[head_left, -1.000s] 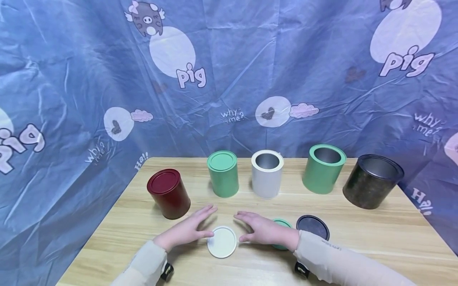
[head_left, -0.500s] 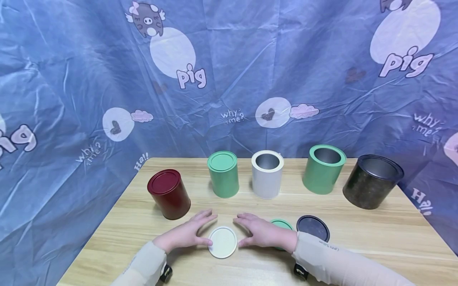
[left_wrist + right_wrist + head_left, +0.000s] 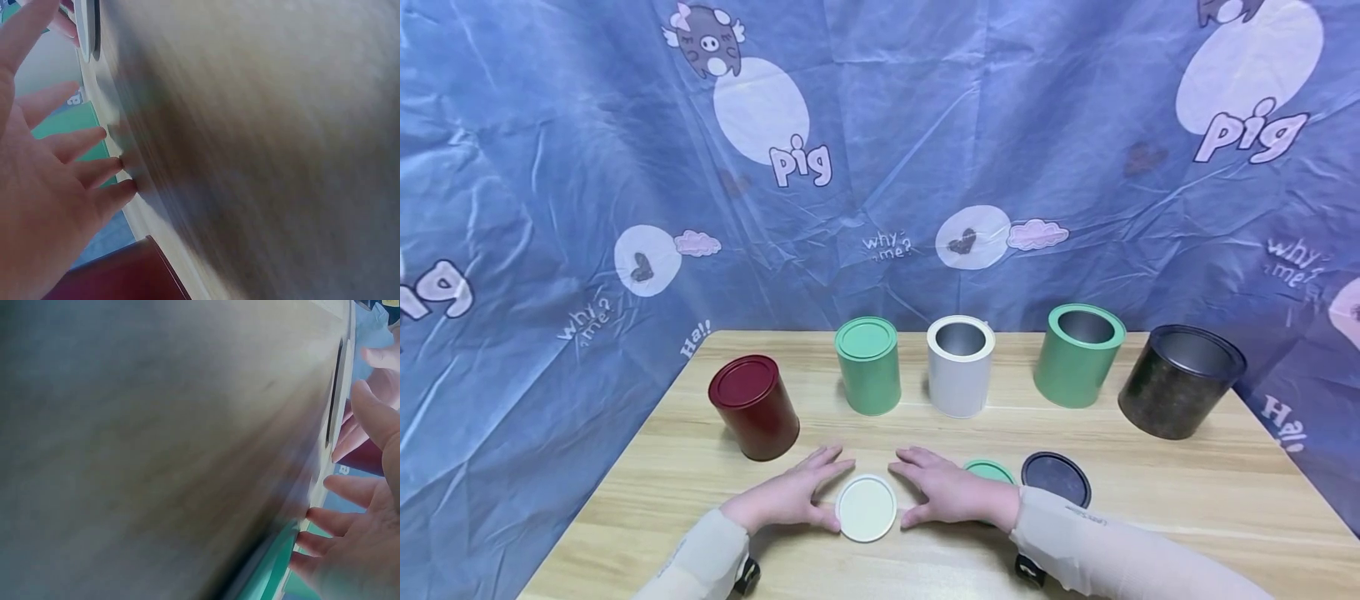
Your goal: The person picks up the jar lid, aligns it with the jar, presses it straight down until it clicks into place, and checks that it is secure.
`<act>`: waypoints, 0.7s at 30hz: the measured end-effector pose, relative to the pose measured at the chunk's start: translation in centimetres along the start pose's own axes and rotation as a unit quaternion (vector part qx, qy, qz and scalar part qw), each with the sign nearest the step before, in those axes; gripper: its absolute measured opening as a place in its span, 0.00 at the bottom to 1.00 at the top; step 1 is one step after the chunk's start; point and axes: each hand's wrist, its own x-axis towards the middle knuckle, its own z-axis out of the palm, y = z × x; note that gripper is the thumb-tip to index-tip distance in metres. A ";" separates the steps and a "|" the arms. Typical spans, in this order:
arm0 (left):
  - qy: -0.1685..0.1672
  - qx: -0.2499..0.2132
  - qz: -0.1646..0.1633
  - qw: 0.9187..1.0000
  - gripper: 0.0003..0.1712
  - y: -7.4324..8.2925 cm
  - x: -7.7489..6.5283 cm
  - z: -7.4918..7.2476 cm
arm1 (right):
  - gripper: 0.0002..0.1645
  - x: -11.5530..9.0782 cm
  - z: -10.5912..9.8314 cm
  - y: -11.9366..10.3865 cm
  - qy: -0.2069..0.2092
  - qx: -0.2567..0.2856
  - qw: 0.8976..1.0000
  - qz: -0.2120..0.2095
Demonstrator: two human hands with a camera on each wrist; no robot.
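Left hand (image 3: 790,497), head view: grip wide, thumb and fingers spread; left of the white lid (image 3: 867,508), thumb tip just beside its rim, contact unclear.
Right hand (image 3: 951,490): grip wide too, right of the white lid, partly hiding the green lid (image 3: 990,470).
White lid: flat on the counter (image 3: 647,500), near middle, between both hands.
Black lid (image 3: 1056,477): right of the green lid, partly behind the right sleeve (image 3: 1097,533).
Cans, left to right: red can (image 3: 760,412) and green can (image 3: 871,375), lids on; white can (image 3: 960,383), second green can (image 3: 1075,371) and black can (image 3: 1176,392), dark insides showing.
Cloth (image 3: 880,125): blue, printed, at the far side.
Left wrist view: fingers spread; white lid edge-on near the thumb, red can to the left.
Right wrist view: fingers spread near the green lid; left hand facing them across the white lid.
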 end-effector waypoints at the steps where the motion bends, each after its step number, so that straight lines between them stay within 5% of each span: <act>1: -0.001 0.002 -0.002 1.000 0.51 0.0 0.0 0.0 | 0.49 0.0 0.0 -0.1 -0.001 -0.001 1.000 0.000; 21: 0.006 0.038 -0.001 0.999 0.45 0.1 -0.1 0.4 | 0.48 0.3 0.5 -0.6 0.000 -0.037 0.999 0.004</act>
